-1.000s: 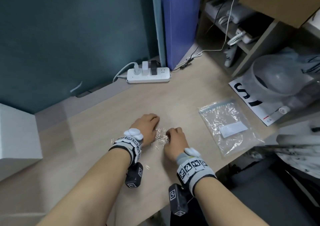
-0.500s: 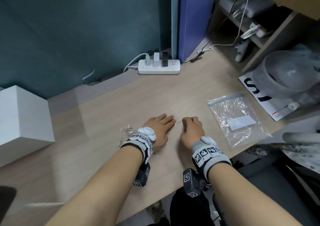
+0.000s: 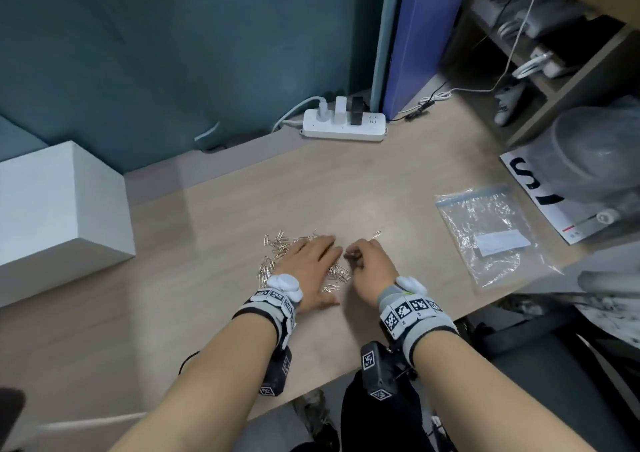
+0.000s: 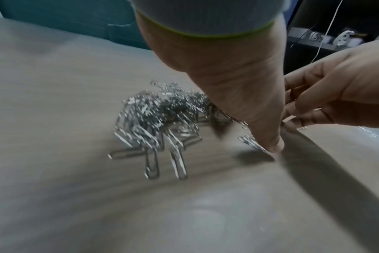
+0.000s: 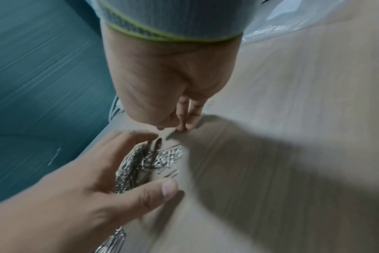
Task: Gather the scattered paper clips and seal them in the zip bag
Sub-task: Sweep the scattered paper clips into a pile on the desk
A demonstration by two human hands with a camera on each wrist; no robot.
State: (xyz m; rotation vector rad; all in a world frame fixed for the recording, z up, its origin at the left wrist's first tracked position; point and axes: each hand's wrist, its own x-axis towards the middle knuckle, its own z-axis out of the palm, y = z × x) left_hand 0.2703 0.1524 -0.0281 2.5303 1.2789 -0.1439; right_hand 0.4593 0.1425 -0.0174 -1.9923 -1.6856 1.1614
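Silver paper clips (image 3: 277, 243) lie loose on the wooden desk (image 3: 346, 191), mostly around and under my left hand (image 3: 311, 261). That hand lies flat over them with straight fingers; in the right wrist view it arches over a heap of clips (image 5: 141, 162). My right hand (image 3: 360, 257) is just right of it, fingers curled, thumb and fingertips (image 5: 184, 126) meeting at the desk top, seemingly on a clip. One stray clip (image 3: 376, 234) lies just beyond the right hand. The clear zip bag (image 3: 485, 233) lies flat farther right, untouched.
A white box (image 3: 62, 209) stands at the left. A white power strip (image 3: 343, 125) sits at the back by a blue folder (image 3: 415, 35). Shelves and a printed sheet (image 3: 540, 188) crowd the right side. The desk's front edge runs just under my wrists.
The left hand has gone from cupping the pile to lying flat over it. More clips now show to its left. The right hand stays curled beside it.
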